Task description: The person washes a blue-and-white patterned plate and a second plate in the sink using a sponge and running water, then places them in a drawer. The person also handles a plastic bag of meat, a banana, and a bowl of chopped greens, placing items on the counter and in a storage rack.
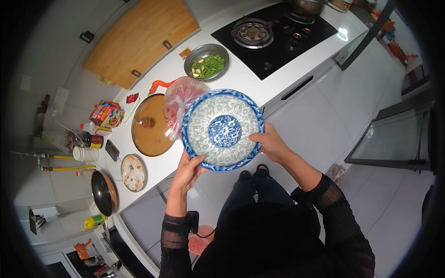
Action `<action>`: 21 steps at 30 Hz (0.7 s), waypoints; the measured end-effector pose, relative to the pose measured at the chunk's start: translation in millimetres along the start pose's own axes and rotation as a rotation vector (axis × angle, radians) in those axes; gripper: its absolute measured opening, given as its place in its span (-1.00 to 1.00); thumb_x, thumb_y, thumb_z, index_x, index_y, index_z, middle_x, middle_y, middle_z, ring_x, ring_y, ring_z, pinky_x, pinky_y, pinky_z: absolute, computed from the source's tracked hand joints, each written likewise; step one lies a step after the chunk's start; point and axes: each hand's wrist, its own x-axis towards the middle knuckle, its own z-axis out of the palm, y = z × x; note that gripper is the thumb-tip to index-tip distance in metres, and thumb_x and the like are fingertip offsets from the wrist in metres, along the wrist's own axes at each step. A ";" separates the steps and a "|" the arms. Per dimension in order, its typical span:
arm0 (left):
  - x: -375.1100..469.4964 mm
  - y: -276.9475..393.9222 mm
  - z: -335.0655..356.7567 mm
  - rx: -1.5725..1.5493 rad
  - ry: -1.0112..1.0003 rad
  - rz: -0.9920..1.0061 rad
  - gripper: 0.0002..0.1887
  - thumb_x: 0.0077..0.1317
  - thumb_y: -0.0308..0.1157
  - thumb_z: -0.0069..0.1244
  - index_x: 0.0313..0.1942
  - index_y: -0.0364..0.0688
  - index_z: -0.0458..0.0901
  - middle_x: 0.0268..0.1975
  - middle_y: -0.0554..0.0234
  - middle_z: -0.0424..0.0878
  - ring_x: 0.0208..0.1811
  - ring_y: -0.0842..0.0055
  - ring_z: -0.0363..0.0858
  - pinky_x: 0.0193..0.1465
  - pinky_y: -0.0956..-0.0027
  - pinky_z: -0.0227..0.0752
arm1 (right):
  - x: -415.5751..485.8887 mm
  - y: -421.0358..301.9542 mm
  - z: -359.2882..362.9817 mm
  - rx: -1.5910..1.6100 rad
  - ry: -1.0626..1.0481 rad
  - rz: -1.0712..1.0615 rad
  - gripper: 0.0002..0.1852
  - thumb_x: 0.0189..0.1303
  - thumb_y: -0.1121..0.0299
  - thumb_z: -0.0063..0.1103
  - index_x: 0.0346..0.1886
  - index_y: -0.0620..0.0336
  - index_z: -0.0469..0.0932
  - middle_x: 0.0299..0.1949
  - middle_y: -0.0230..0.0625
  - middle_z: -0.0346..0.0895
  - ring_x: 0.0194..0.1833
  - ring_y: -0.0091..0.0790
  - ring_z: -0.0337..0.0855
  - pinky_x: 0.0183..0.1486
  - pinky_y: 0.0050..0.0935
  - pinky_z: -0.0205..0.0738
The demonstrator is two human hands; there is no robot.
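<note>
A round blue-and-white patterned plate [194, 114] is held face up between my hands, in front of my body. My left hand [189, 170] grips its lower left rim, thumb on top. On the right rim my right hand [271, 142] has its thumb over the edge and its fingers underneath. Just beyond the plate's left side lies a knotted clear plastic bag [180, 93] with reddish contents, beside a glass lid [149, 128] with a knob. Farther back stands a metal bowl [221, 71] of chopped greens and garlic cloves.
A black gas hob [278, 52] is set in the white counter [240, 81]. Left are a plate of pale food [134, 173], a phone [112, 150], a frying pan [102, 193], bottles and packets. A cutting board [146, 38] leans on the wall; a red pepper [160, 84] lies near the bag.
</note>
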 end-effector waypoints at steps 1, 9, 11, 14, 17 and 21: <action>6.0 -1.5 2.6 -0.011 0.008 -0.032 -0.40 0.26 -0.58 -0.15 0.29 -0.28 0.02 0.15 -0.06 0.38 0.01 0.27 0.57 -0.10 0.27 0.65 | 1.5 -0.2 -3.7 -0.017 0.033 0.009 -0.58 0.00 0.57 -0.02 0.02 0.46 0.34 -0.14 -0.05 0.53 -0.24 -0.25 0.65 -0.40 -0.34 0.62; 3.0 -19.0 -35.3 -0.136 0.098 0.009 -0.53 0.40 -0.29 -0.17 0.22 -0.29 0.14 0.06 -0.03 0.46 -0.05 0.31 0.61 -0.16 0.34 0.67 | 5.3 -11.8 -6.6 -0.200 0.111 0.062 -0.66 0.03 0.58 0.04 -0.06 0.41 0.38 -0.23 -0.20 0.54 -0.41 -0.41 0.61 -0.47 -0.55 0.53; -12.9 -30.6 -73.8 -0.251 0.294 0.004 -0.58 0.41 -0.26 -0.18 0.14 -0.33 0.22 0.02 -0.06 0.47 -0.06 0.27 0.62 -0.18 0.33 0.68 | 0.5 -13.2 2.0 -0.171 0.139 0.011 -0.66 0.02 0.57 0.08 -0.07 0.38 0.38 -0.23 -0.21 0.55 -0.39 -0.42 0.62 -0.46 -0.56 0.54; -40.4 -50.7 -132.5 -0.631 0.663 0.018 -0.68 0.40 -0.28 -0.16 -0.10 -0.44 0.33 -0.19 -0.05 0.51 -0.20 0.23 0.65 -0.21 0.29 0.69 | -8.7 -26.3 18.0 -0.106 0.241 -0.076 -0.60 -0.02 0.57 0.17 -0.03 0.33 0.38 -0.21 -0.19 0.55 -0.34 -0.37 0.63 -0.47 -0.54 0.55; -62.5 -77.7 -182.7 -0.757 0.964 0.106 -0.69 0.39 -0.32 -0.14 -0.13 -0.47 0.33 -0.28 0.02 0.47 -0.32 0.26 0.62 -0.21 0.27 0.69 | -19.1 -43.9 24.5 -0.191 0.276 -0.094 -0.53 -0.04 0.57 0.20 0.03 0.34 0.37 -0.16 -0.17 0.53 -0.24 -0.33 0.63 -0.34 -0.49 0.58; -77.5 -114.5 -232.8 -0.768 1.125 0.242 -0.83 0.28 -0.48 -0.09 -0.29 -0.44 0.36 -0.37 0.11 0.41 -0.39 0.37 0.52 -0.33 0.26 0.65 | -19.5 -62.0 17.0 -0.381 0.239 -0.008 -0.45 -0.04 0.55 0.22 0.10 0.36 0.34 -0.06 -0.15 0.51 -0.10 -0.25 0.60 -0.10 -0.37 0.57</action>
